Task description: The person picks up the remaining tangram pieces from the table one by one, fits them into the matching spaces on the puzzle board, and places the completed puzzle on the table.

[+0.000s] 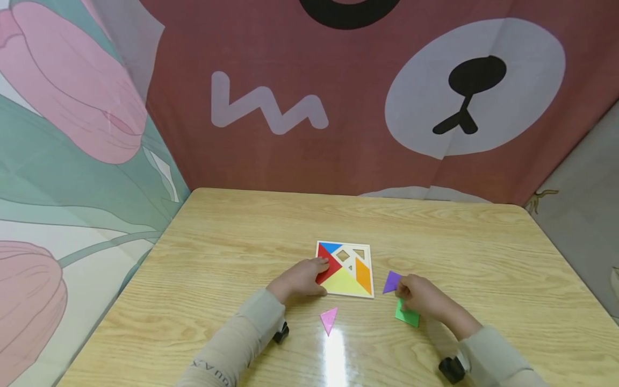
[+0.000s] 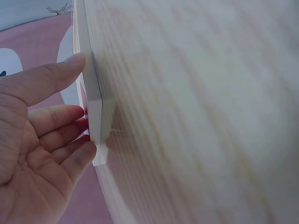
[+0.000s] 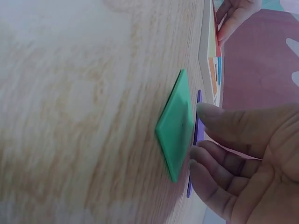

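Observation:
A white-framed tangram board (image 1: pixel 348 295) lies on the table holding a blue triangle (image 1: pixel 331 247), a red triangle (image 1: pixel 330 265), a yellow triangle (image 1: pixel 342 283) and an orange parallelogram (image 1: pixel 363 277). My left hand (image 1: pixel 303 278) rests at its left edge, fingertips over the red triangle and thumb near the lower corner. My right hand (image 1: pixel 423 295) is over the right part of a purple triangle (image 1: pixel 391 281), beside a green square (image 1: pixel 408 316). In the right wrist view a gap shows between its thumb and bent fingers (image 3: pixel 208 184), with the purple triangle (image 3: pixel 199 128) behind them.
A pink triangle (image 1: pixel 329 320) lies in front of the board, between the forearms. Several unfilled cutouts show in the board's upper right. The wooden table (image 1: pixel 251 226) ends at a printed curtain (image 1: pixel 271 161) behind.

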A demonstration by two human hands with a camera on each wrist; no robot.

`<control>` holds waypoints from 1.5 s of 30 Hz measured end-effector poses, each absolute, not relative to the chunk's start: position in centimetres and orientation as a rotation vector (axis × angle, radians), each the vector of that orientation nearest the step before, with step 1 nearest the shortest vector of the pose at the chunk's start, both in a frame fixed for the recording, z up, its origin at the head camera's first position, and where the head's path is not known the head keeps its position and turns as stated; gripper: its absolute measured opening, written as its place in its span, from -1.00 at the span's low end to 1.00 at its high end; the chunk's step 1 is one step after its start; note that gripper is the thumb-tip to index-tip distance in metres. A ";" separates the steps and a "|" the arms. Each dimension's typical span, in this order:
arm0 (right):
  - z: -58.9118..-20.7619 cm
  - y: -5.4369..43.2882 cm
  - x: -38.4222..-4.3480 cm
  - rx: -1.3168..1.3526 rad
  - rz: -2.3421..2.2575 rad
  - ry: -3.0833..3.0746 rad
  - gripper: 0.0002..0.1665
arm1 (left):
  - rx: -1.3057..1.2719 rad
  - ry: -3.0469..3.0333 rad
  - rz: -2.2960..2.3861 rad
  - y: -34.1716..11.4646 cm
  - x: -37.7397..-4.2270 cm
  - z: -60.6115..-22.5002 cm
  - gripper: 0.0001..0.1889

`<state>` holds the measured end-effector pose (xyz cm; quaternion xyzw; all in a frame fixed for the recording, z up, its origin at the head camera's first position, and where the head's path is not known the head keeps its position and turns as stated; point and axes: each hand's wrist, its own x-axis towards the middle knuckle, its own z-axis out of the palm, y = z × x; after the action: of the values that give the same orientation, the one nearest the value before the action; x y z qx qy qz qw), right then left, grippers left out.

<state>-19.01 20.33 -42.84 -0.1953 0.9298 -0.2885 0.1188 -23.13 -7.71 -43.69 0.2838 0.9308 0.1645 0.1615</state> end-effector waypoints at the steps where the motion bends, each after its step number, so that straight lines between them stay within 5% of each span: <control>1: -42.8 20.4 -19.0 -0.564 -0.838 2.718 -0.73 | 0.811 2.658 0.469 -7.7 -23.1 -43.7 -0.35; 18: -42.5 20.3 -17.9 -0.403 -0.709 2.714 -0.53 | 0.813 2.658 0.457 -7.7 -23.2 -43.8 -0.34; 45: -43.1 20.0 -17.5 -0.311 -0.777 2.721 -0.60 | 0.794 2.653 0.454 -7.6 -23.2 -43.6 -0.34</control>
<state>-17.50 19.95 -43.09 -0.1081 0.9454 -0.2700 0.1471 -23.18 -7.59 -43.61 0.2790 0.9321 0.1596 0.1668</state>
